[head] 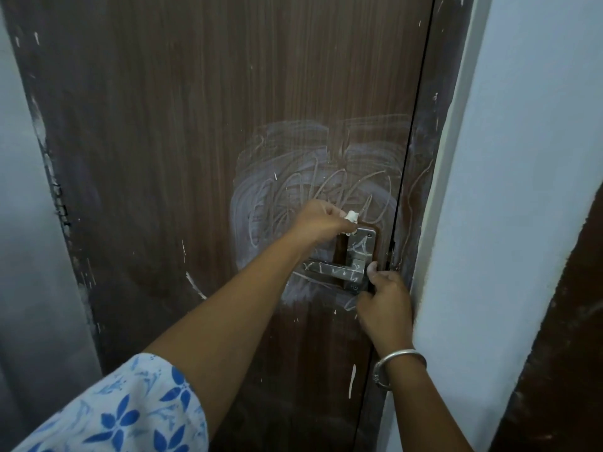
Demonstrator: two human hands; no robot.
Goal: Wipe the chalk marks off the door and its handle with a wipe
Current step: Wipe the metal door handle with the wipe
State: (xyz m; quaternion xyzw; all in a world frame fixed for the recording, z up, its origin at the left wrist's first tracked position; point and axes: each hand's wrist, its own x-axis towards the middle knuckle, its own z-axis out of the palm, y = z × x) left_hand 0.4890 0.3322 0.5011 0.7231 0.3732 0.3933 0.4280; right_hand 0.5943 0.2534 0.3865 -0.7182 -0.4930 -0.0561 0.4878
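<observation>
A dark brown wooden door point(195, 141) fills the view, with white chalk scribbles and smears point(313, 177) above and around its metal lever handle point(332, 270). The handle and its plate point(360, 246) carry chalk marks too. My left hand point(321, 220) is closed on a small bunched white wipe point(351, 217), pressed at the top edge of the handle plate. My right hand point(385, 298) grips the door's edge just beside the handle plate, with the thumb on the plate's right side. A metal bangle sits on that wrist.
The door frame point(421, 197) runs down the right of the door, also streaked with chalk. A pale blue wall point(522, 158) stands to the right, and a grey wall point(26, 223) to the left. Another dark brown panel point(561, 321) shows at the far right.
</observation>
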